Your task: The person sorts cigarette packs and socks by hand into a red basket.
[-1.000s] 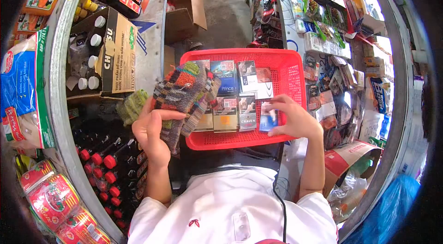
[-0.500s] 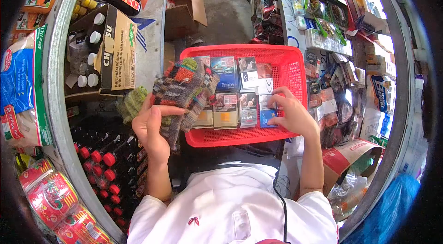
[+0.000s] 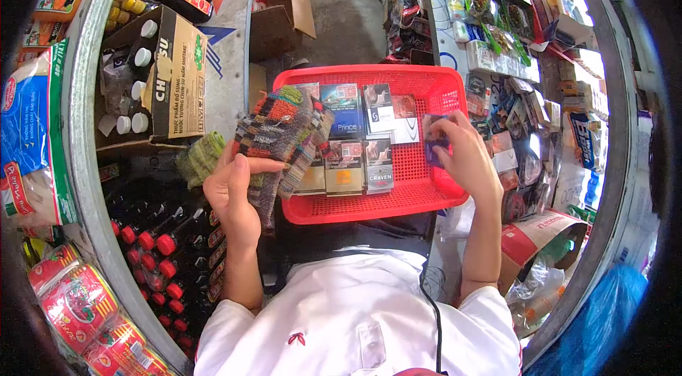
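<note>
My left hand (image 3: pixel 240 195) is closed on a multicoloured striped knitted cloth (image 3: pixel 277 136), which hangs over the left end of a red plastic basket (image 3: pixel 369 216). A green knitted piece (image 3: pixel 202 159) shows behind that hand. At the basket's right side, my right hand (image 3: pixel 465 156) grips a blue cigarette pack (image 3: pixel 435 141), partly hidden by the fingers. Inside the basket stand two rows of cigarette packs, among them a blue Prince pack (image 3: pixel 339 116), a gold pack (image 3: pixel 344 173), a grey Craven pack (image 3: pixel 379 171) and a white pack (image 3: pixel 406 129).
To the left are a carton of bottles (image 3: pixel 181 84) and many dark bottles with red caps (image 3: pixel 146 239). Packaged goods (image 3: pixel 497 56) line the right shelf. An open cardboard box (image 3: pixel 280 10) sits beyond the basket. Metal frame posts (image 3: pixel 92 134) curve along both sides.
My right hand has lifted the blue pack from the front row and moved it right and up, baring the basket's floor there. My left hand still holds the knitted cloth.
</note>
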Tool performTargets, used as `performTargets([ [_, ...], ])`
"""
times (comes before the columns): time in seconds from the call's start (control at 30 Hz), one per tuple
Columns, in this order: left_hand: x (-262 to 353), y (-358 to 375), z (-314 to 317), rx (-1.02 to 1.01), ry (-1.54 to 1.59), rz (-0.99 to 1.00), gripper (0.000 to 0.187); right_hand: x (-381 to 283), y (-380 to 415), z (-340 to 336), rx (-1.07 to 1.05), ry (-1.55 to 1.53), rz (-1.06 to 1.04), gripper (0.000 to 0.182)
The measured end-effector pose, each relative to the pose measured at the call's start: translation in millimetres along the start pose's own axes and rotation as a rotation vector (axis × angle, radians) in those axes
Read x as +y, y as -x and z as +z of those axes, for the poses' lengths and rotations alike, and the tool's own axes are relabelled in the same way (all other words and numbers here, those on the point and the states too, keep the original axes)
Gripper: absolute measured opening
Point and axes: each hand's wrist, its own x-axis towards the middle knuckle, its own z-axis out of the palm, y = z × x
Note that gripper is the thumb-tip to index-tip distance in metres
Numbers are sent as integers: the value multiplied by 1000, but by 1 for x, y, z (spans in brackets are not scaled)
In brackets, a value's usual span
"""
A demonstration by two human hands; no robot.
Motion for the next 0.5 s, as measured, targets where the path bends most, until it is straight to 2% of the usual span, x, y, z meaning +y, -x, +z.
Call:
performTargets([
  [0.1,-1,1,0,-14,7,1,50,1,-12,12,80,128,36,34],
  [0.2,-1,3,0,-16,28,5,49,6,-23,17,44,248,80,39],
  [0.5,-3,8,-4,-20,57,-12,47,6,-40,24,72,572,4,41],
])
